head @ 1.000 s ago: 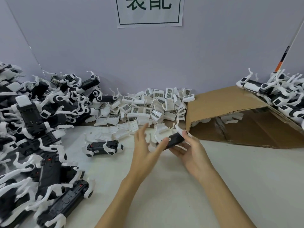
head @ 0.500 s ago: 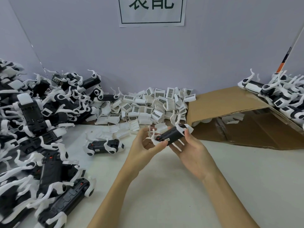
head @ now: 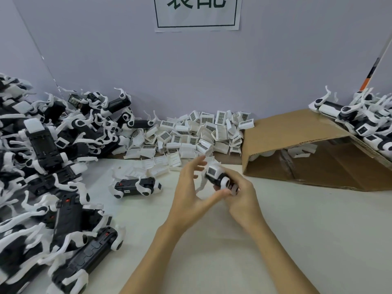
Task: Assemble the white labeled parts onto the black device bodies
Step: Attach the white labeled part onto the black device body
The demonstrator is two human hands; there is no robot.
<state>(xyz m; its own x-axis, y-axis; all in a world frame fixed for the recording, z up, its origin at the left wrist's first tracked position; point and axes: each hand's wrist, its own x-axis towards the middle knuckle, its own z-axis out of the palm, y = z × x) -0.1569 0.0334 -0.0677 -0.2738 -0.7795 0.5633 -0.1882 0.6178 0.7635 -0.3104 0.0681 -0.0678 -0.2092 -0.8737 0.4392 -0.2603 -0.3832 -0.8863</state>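
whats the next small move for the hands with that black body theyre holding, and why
Probably press the white labeled part fully down with the left hand. The right hand grips the small black device body above the pale table, and the part already sits on its upper end, while the left hand's fingers are spread beside it with only the thumb underneath. Whether it has clicked home cannot be told.

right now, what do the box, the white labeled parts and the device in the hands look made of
Box: brown corrugated cardboard, matte; fluting shows along its cut edge.
White labeled parts: probably moulded plastic, matte, thin ribbed walls, printed barcode stickers.
Device: apparently hard plastic, black body with white pieces, slight sheen; the right hand grips it.
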